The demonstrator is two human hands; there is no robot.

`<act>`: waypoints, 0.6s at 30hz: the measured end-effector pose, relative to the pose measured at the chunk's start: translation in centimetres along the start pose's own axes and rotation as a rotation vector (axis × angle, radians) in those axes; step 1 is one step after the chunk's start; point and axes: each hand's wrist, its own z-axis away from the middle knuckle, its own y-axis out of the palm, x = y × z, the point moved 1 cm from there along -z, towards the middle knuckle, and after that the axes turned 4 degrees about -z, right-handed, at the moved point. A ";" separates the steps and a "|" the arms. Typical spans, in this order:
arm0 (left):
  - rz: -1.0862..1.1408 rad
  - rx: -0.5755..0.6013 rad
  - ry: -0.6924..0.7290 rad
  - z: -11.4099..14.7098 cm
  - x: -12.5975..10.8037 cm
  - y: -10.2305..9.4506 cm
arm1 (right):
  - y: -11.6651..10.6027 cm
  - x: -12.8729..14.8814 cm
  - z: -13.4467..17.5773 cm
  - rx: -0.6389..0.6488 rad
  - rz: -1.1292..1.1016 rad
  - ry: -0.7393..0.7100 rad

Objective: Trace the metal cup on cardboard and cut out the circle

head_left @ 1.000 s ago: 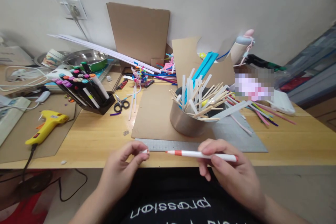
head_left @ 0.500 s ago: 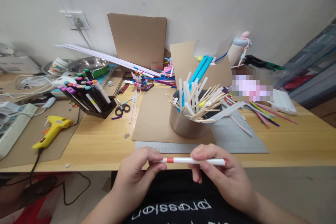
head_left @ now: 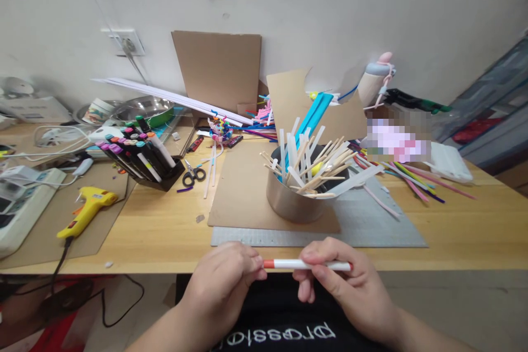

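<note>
A slim white marker pen [head_left: 287, 264] with an orange-red band lies level between my hands, just in front of the table edge. My right hand [head_left: 344, 272] grips its barrel between thumb and fingers, and a red tip shows at that end. At the other end, the fingers of my left hand [head_left: 225, 280] are pinched together, hiding the tip beside the band. Beyond the hands stands a metal pot [head_left: 295, 206] full of wooden sticks and glue sticks. It rests on a cardboard sheet [head_left: 239, 198] over a grey cutting mat [head_left: 379, 228].
At left are a yellow glue gun [head_left: 84, 212], a black holder of markers [head_left: 165, 176], scissors [head_left: 193, 174] and a power strip [head_left: 31, 214]. Pipe cleaners [head_left: 416, 176] lie at right. A cardboard panel [head_left: 218, 74] leans on the wall.
My left fingers have closed more tightly over the marker's left end, covering the white part left of the band. The view has tilted up slightly. My right hand keeps its grip.
</note>
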 end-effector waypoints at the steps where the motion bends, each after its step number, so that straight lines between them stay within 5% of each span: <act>1: 0.018 0.010 -0.015 0.1 0.1 0.2 | -0.1 -0.1 0.0 0.007 0.009 0.008; 7: -0.185 0.212 -0.149 0.9 1.2 0.8 | -1.0 -1.5 -0.5 0.019 0.013 0.261; 9: -0.293 0.116 -0.211 0.8 2.4 -0.3 | -1.6 -1.7 -0.5 0.016 -0.015 0.270; 12: -0.521 -0.119 -0.559 0.1 5.8 -3.2 | -2.8 -1.6 -0.2 -0.079 0.033 0.240; 14: -0.674 -0.117 -0.751 -0.7 8.8 -5.1 | -3.5 -1.3 -0.1 -0.181 0.106 0.262; 18: -0.708 -0.090 -0.857 -2.9 14.9 -7.4 | -4.0 -0.6 0.2 -0.295 0.214 0.265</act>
